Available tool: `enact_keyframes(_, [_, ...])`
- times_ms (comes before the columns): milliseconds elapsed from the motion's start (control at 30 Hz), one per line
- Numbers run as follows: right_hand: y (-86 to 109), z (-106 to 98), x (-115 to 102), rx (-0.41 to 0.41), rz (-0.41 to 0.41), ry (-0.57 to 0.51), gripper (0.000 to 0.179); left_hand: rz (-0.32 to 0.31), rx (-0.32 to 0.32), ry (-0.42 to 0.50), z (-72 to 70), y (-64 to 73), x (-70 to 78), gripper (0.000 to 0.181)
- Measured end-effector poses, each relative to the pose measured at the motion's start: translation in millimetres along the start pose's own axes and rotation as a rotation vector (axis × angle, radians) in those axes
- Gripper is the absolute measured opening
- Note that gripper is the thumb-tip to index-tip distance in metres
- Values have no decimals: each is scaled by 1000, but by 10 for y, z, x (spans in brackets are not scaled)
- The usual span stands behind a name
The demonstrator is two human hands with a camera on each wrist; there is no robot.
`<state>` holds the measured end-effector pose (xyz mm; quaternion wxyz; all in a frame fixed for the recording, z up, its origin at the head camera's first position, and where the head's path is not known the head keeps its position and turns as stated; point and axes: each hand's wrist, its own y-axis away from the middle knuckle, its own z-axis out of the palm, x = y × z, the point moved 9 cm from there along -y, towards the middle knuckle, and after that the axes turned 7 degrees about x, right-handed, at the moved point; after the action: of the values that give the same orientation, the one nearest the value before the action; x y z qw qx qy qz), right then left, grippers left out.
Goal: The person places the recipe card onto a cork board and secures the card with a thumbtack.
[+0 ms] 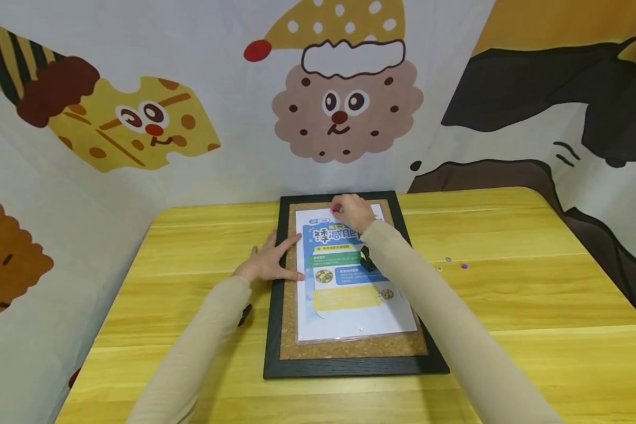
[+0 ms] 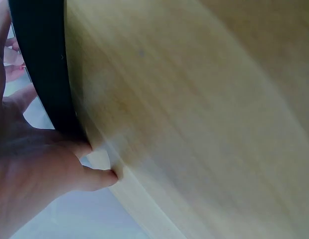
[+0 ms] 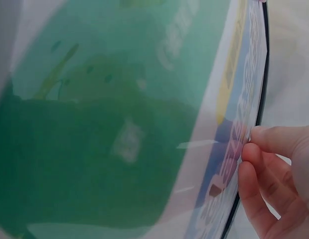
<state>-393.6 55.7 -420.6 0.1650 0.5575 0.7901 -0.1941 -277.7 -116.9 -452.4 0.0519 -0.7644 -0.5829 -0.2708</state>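
A printed poster (image 1: 357, 321) in a clear sleeve lies on a cork board (image 1: 350, 350) with a black frame (image 1: 355, 367). My left hand (image 1: 267, 259) rests with spread fingers over the frame's left side, its thumb and a fingertip on the poster's left edge. In the left wrist view, this hand (image 2: 40, 159) lies across the black frame (image 2: 42, 59). My right hand (image 1: 354, 212) pinches a small red piece (image 1: 336, 208) at the top of the poster. The right wrist view shows thumb and fingertips of this hand (image 3: 279, 174) together at the sheet; the red piece is hidden there.
Right of the board, a small purple piece (image 1: 464, 266) and two tiny round pieces, one grey (image 1: 447, 259) and one pale (image 1: 439, 269), lie on the wooden table (image 1: 509, 288). A cartoon-printed cloth (image 1: 233, 176) hangs behind the table, close to the frame's top.
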Motion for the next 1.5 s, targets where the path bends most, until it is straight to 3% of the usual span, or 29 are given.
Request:
enact_keyframes(567, [5, -20, 23, 25, 75, 10, 14, 11, -15, 3, -14, 15, 33, 100])
enact_keyframes(733, [10, -14, 69, 39, 112, -71, 15, 9, -16, 1, -3, 10, 24, 101])
enact_keyframes(1000, [46, 10, 256, 93, 223, -333, 13, 7, -15, 0, -3, 19, 28, 101])
enact_keyframes(1500, [22, 55, 328, 121, 289, -352, 11, 2, -16, 9, 18, -5, 5, 103])
